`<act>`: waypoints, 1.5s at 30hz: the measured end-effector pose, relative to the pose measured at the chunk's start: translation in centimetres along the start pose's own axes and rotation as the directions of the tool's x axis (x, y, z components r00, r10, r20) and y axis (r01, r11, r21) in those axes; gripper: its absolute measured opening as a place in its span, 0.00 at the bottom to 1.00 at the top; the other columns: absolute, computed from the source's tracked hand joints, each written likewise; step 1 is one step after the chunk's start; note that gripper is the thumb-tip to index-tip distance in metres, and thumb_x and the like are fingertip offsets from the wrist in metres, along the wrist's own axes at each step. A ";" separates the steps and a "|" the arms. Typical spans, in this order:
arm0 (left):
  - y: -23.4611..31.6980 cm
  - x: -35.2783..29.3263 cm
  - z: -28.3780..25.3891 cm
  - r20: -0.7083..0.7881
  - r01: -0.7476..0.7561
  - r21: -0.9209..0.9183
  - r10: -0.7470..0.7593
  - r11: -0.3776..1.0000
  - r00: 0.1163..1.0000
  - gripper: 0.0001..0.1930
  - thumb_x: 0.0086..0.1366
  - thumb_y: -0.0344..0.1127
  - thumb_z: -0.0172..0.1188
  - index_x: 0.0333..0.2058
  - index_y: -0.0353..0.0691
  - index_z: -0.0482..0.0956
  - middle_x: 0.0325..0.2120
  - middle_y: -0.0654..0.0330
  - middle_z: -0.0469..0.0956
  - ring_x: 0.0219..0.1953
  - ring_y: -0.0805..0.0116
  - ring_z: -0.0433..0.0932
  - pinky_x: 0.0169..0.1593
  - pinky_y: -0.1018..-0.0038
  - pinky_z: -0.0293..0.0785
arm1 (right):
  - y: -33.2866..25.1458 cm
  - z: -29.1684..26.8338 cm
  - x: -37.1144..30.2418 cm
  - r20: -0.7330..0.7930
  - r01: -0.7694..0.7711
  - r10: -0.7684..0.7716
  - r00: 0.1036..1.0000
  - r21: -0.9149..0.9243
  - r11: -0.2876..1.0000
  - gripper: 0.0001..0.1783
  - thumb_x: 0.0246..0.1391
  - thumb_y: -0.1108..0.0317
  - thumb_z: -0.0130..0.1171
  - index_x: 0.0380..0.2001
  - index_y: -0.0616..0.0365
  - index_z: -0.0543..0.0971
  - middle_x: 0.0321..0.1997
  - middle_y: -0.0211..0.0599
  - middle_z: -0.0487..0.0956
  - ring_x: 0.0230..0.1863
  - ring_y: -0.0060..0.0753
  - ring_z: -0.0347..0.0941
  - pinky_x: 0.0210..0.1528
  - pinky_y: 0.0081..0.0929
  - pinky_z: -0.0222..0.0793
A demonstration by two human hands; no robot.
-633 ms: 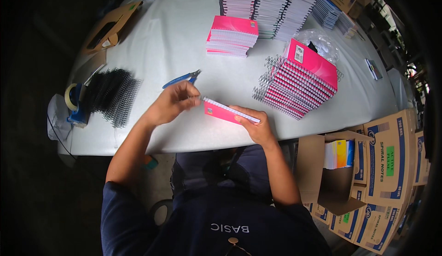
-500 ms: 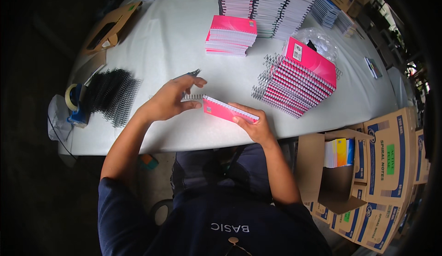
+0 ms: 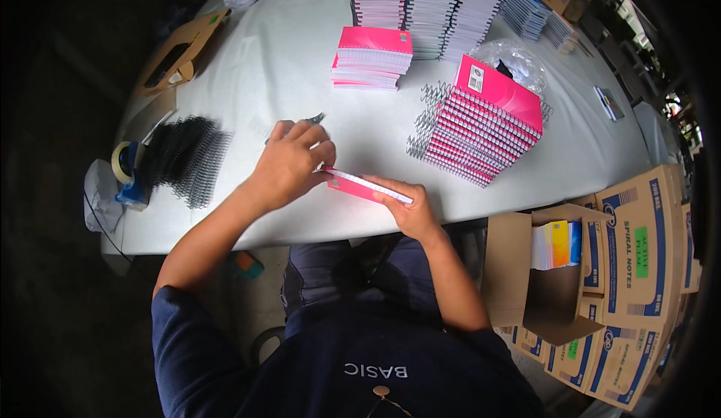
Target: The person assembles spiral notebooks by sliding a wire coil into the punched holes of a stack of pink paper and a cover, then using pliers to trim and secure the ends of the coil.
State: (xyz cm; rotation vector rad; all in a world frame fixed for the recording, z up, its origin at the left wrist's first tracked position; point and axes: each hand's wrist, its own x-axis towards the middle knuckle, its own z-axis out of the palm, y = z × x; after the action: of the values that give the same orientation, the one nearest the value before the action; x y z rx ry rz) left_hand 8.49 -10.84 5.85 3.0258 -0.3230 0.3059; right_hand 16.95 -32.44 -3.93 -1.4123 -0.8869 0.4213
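Observation:
A small pink notebook (image 3: 357, 187) is tilted above the near edge of the table, its row of punched holes facing up. My right hand (image 3: 411, 206) grips its right end, thumb on the cover and fingers behind. At the notebook's left end, my left hand (image 3: 291, 161) is closed, thumb and fingers pinched around the spiral coil, which they now hide. Just beyond that hand lies a dark pointed tool, perhaps pliers (image 3: 318, 118), partly covered by the fingers. Loose black spiral coils (image 3: 191, 155) lie in a heap to the left.
Pink spiral notebooks (image 3: 488, 129) with coils sticking out are stacked at right. Behind stand a pink pad stack (image 3: 373, 57) and tall notebook stacks (image 3: 435, 12). A tape dispenser (image 3: 129, 174) sits at the left edge. An open carton (image 3: 505, 268) stands by the table at lower right.
My left hand has gone from open fingers beside the coil to a closed pinch at the notebook's left end. The notebook has tipped slightly, showing less cover.

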 end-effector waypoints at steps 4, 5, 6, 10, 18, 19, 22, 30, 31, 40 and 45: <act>0.9 -0.1 -0.3 -0.195 -0.011 0.069 0.024 0.998 0.980 0.22 0.45 0.39 0.69 0.39 0.45 0.72 0.43 0.64 0.73 0.51 0.64 0.69 0.56 0.61 0.57 | 0.2 0.2 -0.6 -0.046 0.012 -0.013 0.999 -0.026 1.000 0.15 0.54 0.77 0.56 0.47 0.63 0.77 0.43 0.40 0.81 0.42 0.22 0.75 0.47 0.20 0.68; 0.7 -0.5 -1.0 -0.086 0.025 -0.003 -0.025 1.000 0.996 0.18 0.49 0.38 0.68 0.38 0.45 0.73 0.41 0.62 0.75 0.48 0.64 0.72 0.57 0.61 0.57 | 0.1 0.3 -0.7 -0.049 -0.007 0.006 0.999 -0.021 1.000 0.16 0.54 0.77 0.56 0.47 0.62 0.77 0.43 0.40 0.81 0.43 0.22 0.75 0.47 0.19 0.68; 0.4 -0.7 -1.4 -0.017 0.034 -0.030 -0.035 0.999 0.999 0.16 0.50 0.37 0.67 0.38 0.44 0.74 0.40 0.62 0.76 0.47 0.64 0.72 0.57 0.62 0.58 | 0.0 0.4 -0.5 -0.067 0.025 -0.025 0.997 0.005 1.000 0.16 0.54 0.77 0.56 0.47 0.62 0.77 0.43 0.40 0.81 0.43 0.22 0.75 0.47 0.19 0.68; -1.2 -0.4 -2.0 0.188 0.072 -0.191 -0.035 0.979 0.981 0.08 0.57 0.33 0.62 0.36 0.42 0.77 0.33 0.60 0.78 0.41 0.62 0.75 0.51 0.66 0.64 | 0.0 0.2 -0.1 -0.021 0.060 -0.059 0.998 0.045 0.997 0.16 0.54 0.77 0.56 0.47 0.63 0.77 0.43 0.40 0.81 0.43 0.22 0.75 0.47 0.19 0.68; -0.8 1.4 -2.9 0.264 0.100 -0.278 -0.024 0.955 0.964 0.09 0.55 0.28 0.62 0.36 0.39 0.76 0.37 0.58 0.77 0.40 0.60 0.75 0.45 0.66 0.68 | 0.0 0.0 -0.3 0.001 0.067 -0.067 0.998 0.004 0.998 0.16 0.54 0.78 0.54 0.48 0.63 0.76 0.42 0.40 0.81 0.41 0.21 0.74 0.45 0.19 0.69; -0.9 1.3 -2.7 0.254 0.066 -0.288 0.010 0.955 0.967 0.08 0.56 0.29 0.61 0.36 0.38 0.76 0.36 0.57 0.77 0.40 0.59 0.75 0.44 0.67 0.69 | 0.0 0.0 -0.3 -0.008 0.069 -0.068 0.998 0.009 0.998 0.16 0.54 0.78 0.54 0.48 0.63 0.76 0.42 0.40 0.81 0.41 0.20 0.74 0.45 0.19 0.69; -1.5 1.0 -2.2 0.265 0.041 -0.362 0.061 0.931 0.962 0.08 0.57 0.31 0.59 0.36 0.37 0.76 0.33 0.56 0.77 0.38 0.58 0.76 0.42 0.68 0.71 | 0.3 0.0 -0.4 -0.009 0.068 -0.068 0.998 0.028 0.997 0.16 0.55 0.77 0.54 0.47 0.63 0.76 0.42 0.40 0.81 0.40 0.20 0.74 0.45 0.19 0.69; -2.7 1.1 -2.3 0.501 0.338 -0.543 -0.026 0.769 0.865 0.09 0.59 0.29 0.56 0.40 0.37 0.77 0.29 0.58 0.77 0.35 0.63 0.76 0.41 0.70 0.71 | 0.3 0.0 -0.4 0.008 0.069 -0.070 0.998 0.029 0.997 0.15 0.55 0.76 0.55 0.47 0.64 0.77 0.43 0.40 0.81 0.41 0.21 0.75 0.45 0.19 0.69; -2.5 1.1 -2.3 0.438 0.277 -0.528 -0.022 0.803 0.899 0.10 0.60 0.30 0.57 0.40 0.38 0.77 0.31 0.58 0.77 0.37 0.63 0.75 0.43 0.69 0.70 | 0.2 0.0 -0.5 0.006 0.067 -0.068 0.998 0.025 0.997 0.15 0.55 0.76 0.55 0.47 0.64 0.77 0.43 0.40 0.81 0.41 0.21 0.75 0.45 0.19 0.69; 1.0 1.5 -2.2 0.200 0.049 0.040 -0.057 0.998 0.978 0.33 0.50 0.48 0.65 0.52 0.40 0.68 0.51 0.50 0.67 0.58 0.52 0.62 0.61 0.55 0.51 | 0.5 0.5 -0.9 -0.085 0.147 -0.160 0.983 -0.150 0.978 0.17 0.51 0.78 0.57 0.46 0.60 0.78 0.42 0.46 0.80 0.41 0.34 0.79 0.44 0.24 0.72; 3.6 -6.7 8.2 -0.117 0.092 0.140 -0.076 0.986 0.990 0.51 0.51 0.74 0.44 0.61 0.35 0.57 0.62 0.42 0.55 0.65 0.43 0.51 0.63 0.44 0.41 | -0.6 2.6 -1.9 -0.121 0.183 -0.217 0.969 -0.247 0.952 0.20 0.48 0.82 0.55 0.47 0.59 0.77 0.44 0.46 0.79 0.44 0.43 0.78 0.45 0.31 0.73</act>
State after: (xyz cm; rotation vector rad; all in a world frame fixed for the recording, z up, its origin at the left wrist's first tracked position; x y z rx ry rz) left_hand 2.80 -13.87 -3.35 3.1363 -0.1711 0.5109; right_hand 13.67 -32.22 -4.06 -1.5284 -0.9713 0.0568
